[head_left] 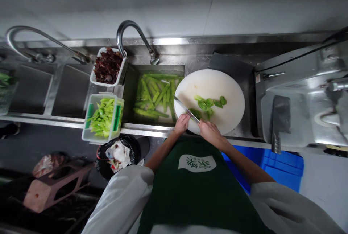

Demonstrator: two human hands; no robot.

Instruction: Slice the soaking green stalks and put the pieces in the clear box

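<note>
A round white cutting board [231, 118] lies in front of me, overlapping the sink's right side. My right hand [210, 131] is closed round the handle of a kitchen knife [186, 109], whose blade slants across the board toward the upper left. At the board's near left edge, my left hand [182, 123] has its fingers curled beside the blade; what they hold is hidden. Right by the blade lies a green vegetable piece [195, 112]. Several cut green leafy pieces [208, 103] are farther right on the board.
Long green stalks [156, 94] soak in the sink [130, 81] on the left, below a curved faucet [133, 23]. A clear bin of sliced greens [103, 118] and a basket of dark red-brown food [108, 65] stand beside it. A cleaver [281, 116] rests at right; a trash bin [119, 156] stands below.
</note>
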